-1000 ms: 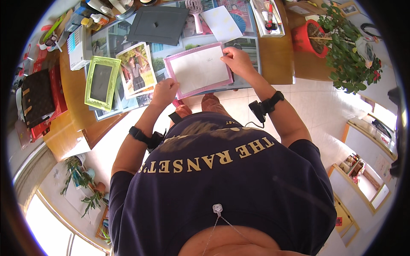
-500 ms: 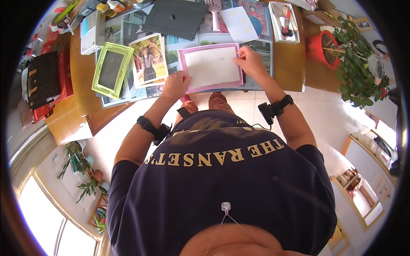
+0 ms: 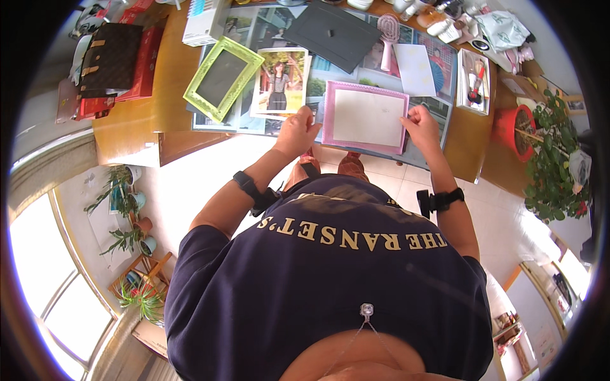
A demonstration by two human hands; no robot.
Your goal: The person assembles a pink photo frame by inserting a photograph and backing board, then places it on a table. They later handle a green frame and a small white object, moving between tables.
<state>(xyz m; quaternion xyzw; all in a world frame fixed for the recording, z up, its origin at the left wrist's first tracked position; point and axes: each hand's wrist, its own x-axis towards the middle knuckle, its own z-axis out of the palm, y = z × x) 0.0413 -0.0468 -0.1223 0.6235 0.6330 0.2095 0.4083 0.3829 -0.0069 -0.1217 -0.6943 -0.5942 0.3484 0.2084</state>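
A pink picture frame [image 3: 328, 113] lies on the table in front of me, with a white sheet [image 3: 368, 117] filling its middle. My right hand [image 3: 422, 131] is closed at the frame's right border, thumb and forefinger pinching at the sheet's edge; I cannot tell whether the sheet is gripped too. Just off the left border is my left hand [image 3: 297, 134], thumb and forefinger apart, nothing seen in it. Its fingertips are by the lower edge of a printed photo [image 3: 277, 86] of a person. Left of that photo, a green picture frame [image 3: 249, 72] lies tilted around a dark panel.
Beyond the frames lie a dark backing board [image 3: 332, 35], a pink hairbrush [image 3: 387, 41] and a pale patterned sheet [image 3: 417, 70]. A white box of tools [image 3: 473, 82] stands at the right. A red flowerpot [image 3: 513, 133] is further right, a brown bag [image 3: 109, 60] far left.
My left hand has come off the pink frame's left border toward the photo. My right hand stays at the right border. The whole view has shifted, so the table appears further right.
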